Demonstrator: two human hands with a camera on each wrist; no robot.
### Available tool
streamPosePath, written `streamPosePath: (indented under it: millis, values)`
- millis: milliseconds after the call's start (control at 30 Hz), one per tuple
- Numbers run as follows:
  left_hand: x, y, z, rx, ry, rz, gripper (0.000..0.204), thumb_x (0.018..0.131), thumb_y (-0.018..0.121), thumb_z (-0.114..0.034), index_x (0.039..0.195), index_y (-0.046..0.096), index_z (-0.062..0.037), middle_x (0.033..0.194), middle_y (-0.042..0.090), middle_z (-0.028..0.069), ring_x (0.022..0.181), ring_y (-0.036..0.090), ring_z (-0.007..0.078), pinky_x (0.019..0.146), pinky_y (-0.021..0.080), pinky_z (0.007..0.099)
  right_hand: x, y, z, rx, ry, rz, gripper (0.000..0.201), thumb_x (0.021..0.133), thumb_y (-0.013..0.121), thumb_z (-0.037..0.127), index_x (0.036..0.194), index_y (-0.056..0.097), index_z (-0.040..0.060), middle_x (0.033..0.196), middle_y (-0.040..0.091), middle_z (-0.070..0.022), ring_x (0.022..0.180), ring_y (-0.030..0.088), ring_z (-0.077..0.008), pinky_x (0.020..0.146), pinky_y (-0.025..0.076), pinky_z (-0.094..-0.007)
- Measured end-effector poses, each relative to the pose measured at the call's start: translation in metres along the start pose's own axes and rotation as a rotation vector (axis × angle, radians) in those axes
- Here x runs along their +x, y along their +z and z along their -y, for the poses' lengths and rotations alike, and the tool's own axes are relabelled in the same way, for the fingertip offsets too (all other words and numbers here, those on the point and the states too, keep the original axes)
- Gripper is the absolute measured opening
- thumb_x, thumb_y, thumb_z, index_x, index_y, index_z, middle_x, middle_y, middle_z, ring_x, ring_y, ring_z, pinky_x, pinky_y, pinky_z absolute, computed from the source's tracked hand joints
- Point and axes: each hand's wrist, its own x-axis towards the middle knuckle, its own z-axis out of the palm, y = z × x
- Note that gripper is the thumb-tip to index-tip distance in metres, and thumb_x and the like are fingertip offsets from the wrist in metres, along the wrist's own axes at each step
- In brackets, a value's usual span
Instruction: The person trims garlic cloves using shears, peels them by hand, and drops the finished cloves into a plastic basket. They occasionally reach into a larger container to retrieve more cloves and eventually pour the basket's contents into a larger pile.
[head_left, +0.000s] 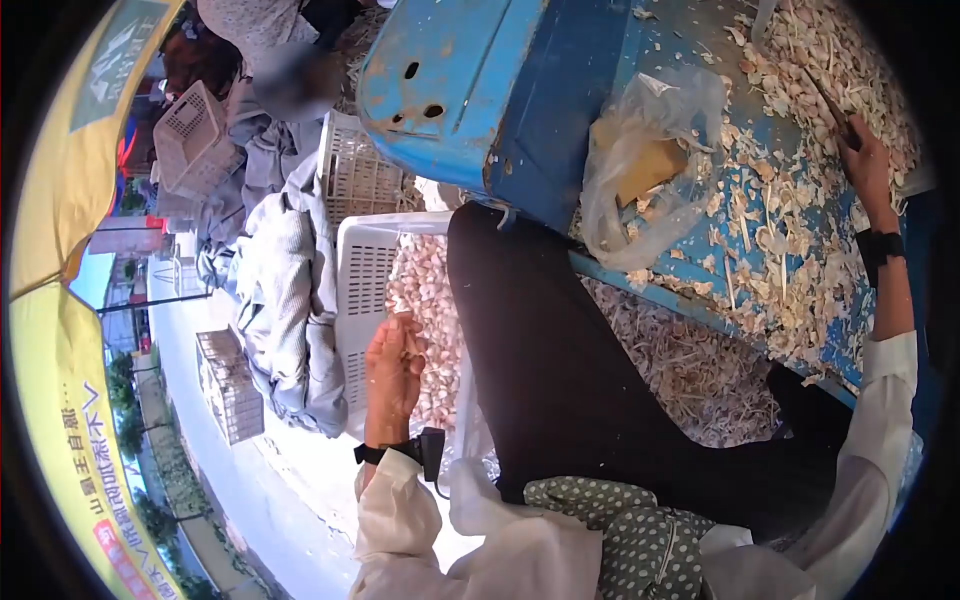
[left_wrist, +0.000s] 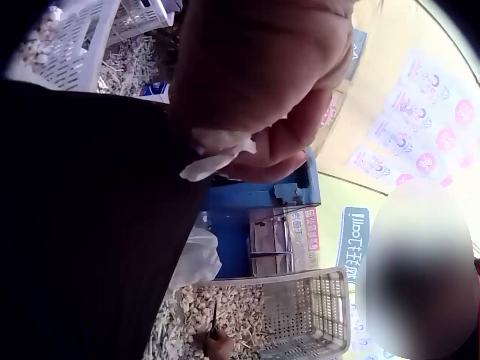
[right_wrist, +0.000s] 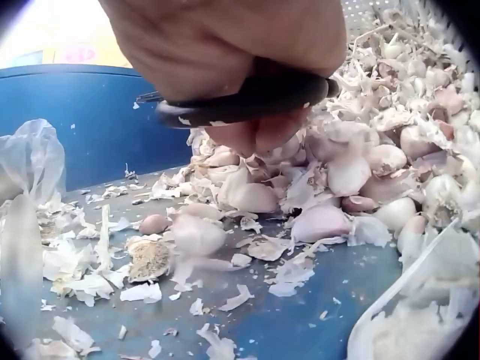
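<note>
My left hand [head_left: 393,370] is over a white basket [head_left: 365,275] of garlic cloves [head_left: 430,300]. Its fingers are curled, and white papery garlic skin [left_wrist: 214,157] sticks out from between them in the left wrist view. Over on the blue table, my right hand [head_left: 868,165] grips a black-handled tool [right_wrist: 247,101] with a thin pointed blade, beside a heap of garlic [head_left: 800,50]. Whether this tool is a knife or scissors I cannot tell. Loose cloves [right_wrist: 322,223] and scraps of skin lie under the right hand in the right wrist view.
A clear plastic bag [head_left: 650,170] with something yellowish inside lies on the blue table [head_left: 640,50]. Dry peelings [head_left: 690,370] are piled below its edge. Another person [head_left: 280,110] sits by crates [head_left: 190,140] at the far left. Grey cloth [head_left: 285,290] lies beside the basket.
</note>
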Motion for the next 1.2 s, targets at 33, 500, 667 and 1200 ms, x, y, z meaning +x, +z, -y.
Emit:
streamPosePath:
  millis: [33, 500, 667, 1200]
  values:
    - [0.008, -0.026, 0.017, -0.036, -0.097, -0.109, 0.03, 0.096, 0.053, -0.022, 0.119, 0.054, -0.0009, 0.116, 0.055, 0.0153, 0.083, 0.059, 0.0167, 0.064, 0.051, 0.0272, 0.0, -0.017, 0.031, -0.146, 0.221, 0.159, 0.022, 0.085, 0.063, 0.017, 0.101, 0.057, 0.0022, 0.072, 0.057, -0.0118, 0.067, 0.051, -0.0158, 0.065, 0.043, -0.0303]
    - [0.022, -0.085, 0.056, 0.612, 0.347, -0.471, 0.045, 0.084, 0.067, -0.015, 0.123, 0.051, 0.0027, 0.119, 0.057, 0.018, 0.109, 0.056, 0.0266, 0.09, 0.046, 0.0357, -0.092, -0.101, 0.104, 0.561, 0.394, 0.173, 0.008, 0.093, 0.057, 0.013, 0.093, 0.053, 0.0061, 0.087, 0.052, 0.0021, 0.078, 0.046, -0.0068, 0.072, 0.037, -0.021]
    - [0.005, -0.243, 0.016, 1.534, 0.658, -0.931, 0.066, 0.077, 0.071, -0.024, 0.134, 0.043, -0.0024, 0.14, 0.034, 0.0302, 0.123, 0.04, 0.0456, 0.102, 0.032, 0.0528, -0.135, -0.137, 0.14, 0.463, 0.38, 0.186, 0.013, 0.09, 0.057, 0.014, 0.084, 0.046, 0.0098, 0.083, 0.044, 0.0037, 0.074, 0.038, -0.0066, 0.066, 0.031, -0.0216]
    - [0.01, -0.283, -0.062, 1.484, 0.632, -0.662, 0.017, 0.086, 0.06, -0.017, 0.087, 0.067, -0.0021, 0.08, 0.063, 0.0164, 0.072, 0.061, 0.0318, 0.068, 0.046, 0.0389, -0.141, -0.136, 0.211, 0.544, 0.421, 0.17, 0.013, 0.087, 0.058, 0.011, 0.083, 0.046, 0.0099, 0.082, 0.044, 0.0034, 0.073, 0.039, -0.0069, 0.066, 0.031, -0.0226]
